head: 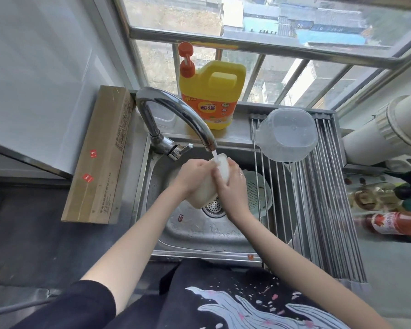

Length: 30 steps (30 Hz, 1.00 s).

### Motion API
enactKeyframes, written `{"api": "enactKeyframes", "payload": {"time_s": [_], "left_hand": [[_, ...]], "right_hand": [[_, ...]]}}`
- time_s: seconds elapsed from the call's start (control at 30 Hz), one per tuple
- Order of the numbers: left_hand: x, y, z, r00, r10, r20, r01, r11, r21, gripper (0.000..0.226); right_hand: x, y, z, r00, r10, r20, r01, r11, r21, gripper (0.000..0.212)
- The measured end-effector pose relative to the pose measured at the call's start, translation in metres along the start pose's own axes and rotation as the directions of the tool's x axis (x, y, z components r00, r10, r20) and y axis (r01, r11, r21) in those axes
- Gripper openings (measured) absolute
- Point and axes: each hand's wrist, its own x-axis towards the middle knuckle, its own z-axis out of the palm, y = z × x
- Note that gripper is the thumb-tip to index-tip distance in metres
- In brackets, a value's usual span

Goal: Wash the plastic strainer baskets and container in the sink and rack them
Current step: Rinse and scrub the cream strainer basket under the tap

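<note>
Over the steel sink (195, 236) I hold a white plastic container (205, 193) tilted under the running tap (176, 112). My left hand (192, 175) grips its left side and my right hand (230, 180) wraps its right side near the rim, where the water stream lands. A pale green strainer basket (258, 189) lies in the sink, partly under the rack bars. A clear plastic basket (287, 135) rests upside down on the roll-up drying rack (323, 210) at the sink's right.
A yellow dish-soap jug (210, 93) stands on the ledge behind the tap. A long cardboard box (100, 155) lies left of the sink. Bottles (389, 224) crowd the counter at right. A white pipe (389, 129) runs at the far right.
</note>
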Motion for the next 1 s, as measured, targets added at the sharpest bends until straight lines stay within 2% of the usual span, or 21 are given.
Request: {"api": "enactKeyframes", "payload": {"time_s": [0.07,0.1,0.17,0.23,0.3,0.37,0.43,0.5,0.57,0.63,0.73,0.8,0.9,0.97,1.0], "left_hand": [[-0.002,-0.005,0.001,0.991,0.073,-0.114,-0.055,0.987,0.151,0.057],[-0.003,-0.006,0.001,0.978,0.14,-0.158,-0.105,0.971,0.213,0.062],[-0.008,-0.005,0.0,0.953,0.224,-0.201,-0.178,0.958,0.225,0.062],[-0.012,-0.005,0.001,0.941,0.247,-0.231,-0.202,0.958,0.203,0.062],[-0.014,-0.005,0.002,0.938,0.25,-0.242,-0.202,0.957,0.207,0.065],[-0.013,-0.008,0.0,0.941,0.249,-0.229,-0.208,0.96,0.188,0.064],[-0.013,-0.012,-0.004,0.946,0.261,-0.193,-0.228,0.958,0.176,0.064],[-0.01,-0.016,-0.007,0.955,0.255,-0.154,-0.241,0.965,0.104,0.065],[-0.009,-0.019,-0.011,0.965,0.233,-0.124,-0.232,0.972,0.022,0.063],[-0.008,-0.016,-0.016,0.957,0.274,-0.092,-0.272,0.962,0.034,0.06],[-0.011,0.002,-0.019,0.915,0.398,-0.071,-0.342,0.855,0.391,0.042],[-0.011,0.015,-0.013,0.913,0.397,-0.09,-0.287,0.785,0.549,0.033],[-0.003,0.014,-0.01,0.945,0.316,-0.083,-0.221,0.806,0.549,0.041],[0.0,0.007,-0.011,0.954,0.297,-0.044,-0.247,0.859,0.449,0.049],[0.0,0.003,-0.009,0.953,0.296,-0.058,-0.254,0.892,0.373,0.05]], "right_hand": [[-0.004,0.002,-0.004,0.999,-0.048,0.006,0.048,0.994,-0.099,0.082],[-0.006,0.003,-0.007,0.997,-0.081,0.01,0.082,0.982,-0.17,0.081],[-0.011,0.003,-0.015,0.987,-0.158,0.014,0.157,0.956,-0.246,0.077],[-0.011,0.004,-0.019,0.99,-0.144,-0.002,0.143,0.986,-0.087,0.074],[-0.004,0.002,-0.021,0.999,0.025,0.047,-0.034,0.98,0.197,0.076],[0.008,-0.004,-0.023,0.97,0.172,0.173,-0.215,0.937,0.276,0.069],[0.019,-0.012,-0.029,0.922,0.264,0.284,-0.326,0.924,0.2,0.046],[0.027,-0.015,-0.031,0.898,0.329,0.293,-0.357,0.933,0.048,0.04],[0.03,-0.019,-0.029,0.929,0.281,0.241,-0.246,0.955,-0.167,0.029],[0.028,-0.017,-0.023,0.955,0.225,0.191,-0.174,0.952,-0.251,0.023],[0.024,-0.018,-0.021,0.943,0.271,0.192,-0.235,0.953,-0.191,0.034],[0.021,-0.019,-0.019,0.93,0.318,0.183,-0.305,0.948,-0.096,0.038],[0.019,-0.016,-0.012,0.94,0.319,0.117,-0.324,0.946,0.021,0.038],[0.016,-0.021,-0.015,0.958,0.261,0.114,-0.267,0.963,0.04,0.054],[0.018,-0.019,-0.016,0.967,0.247,0.064,-0.25,0.967,0.054,0.063]]}}
